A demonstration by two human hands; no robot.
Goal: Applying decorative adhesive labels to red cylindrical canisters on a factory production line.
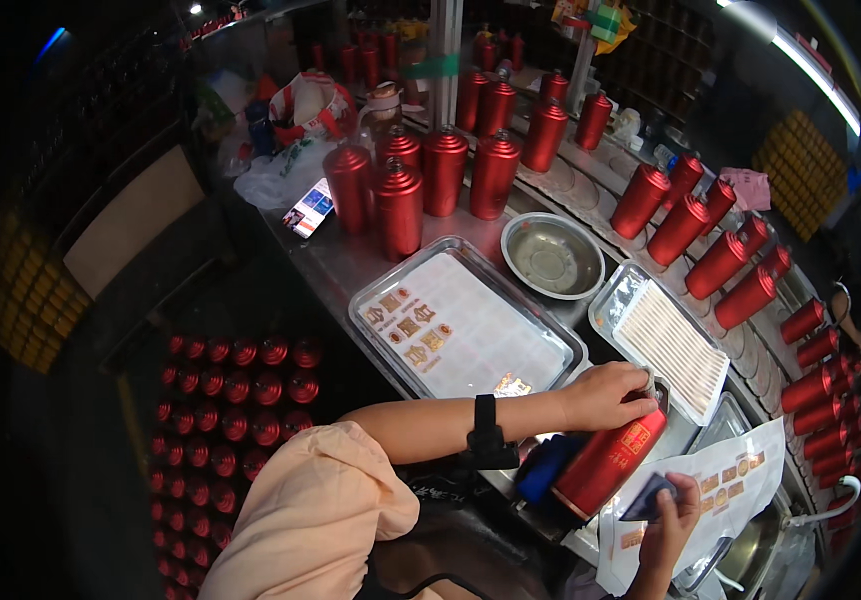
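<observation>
My left hand (606,397) is closed round the neck of a red bottle (606,465), which lies tilted with its base toward me. Gold lettering shows on the bottle's upper side. In my right hand (673,525), just right of the bottle's base, a small flat dark-blue pad (644,498) is pinched between thumb and fingers. Beneath that hand lies a white sheet (751,462) with gold stickers. Something blue (549,470) sits against the left side of the bottle, partly hidden by it.
A metal tray (359,310) holds a sheet with gold stickers. Behind it stand a metal bowl (511,262), another tray (603,296) with a striped white sheet, and several red bottles (444,175). A phone (309,208) lies far left. More bottles (749,296) line the conveyor; others stand lower left.
</observation>
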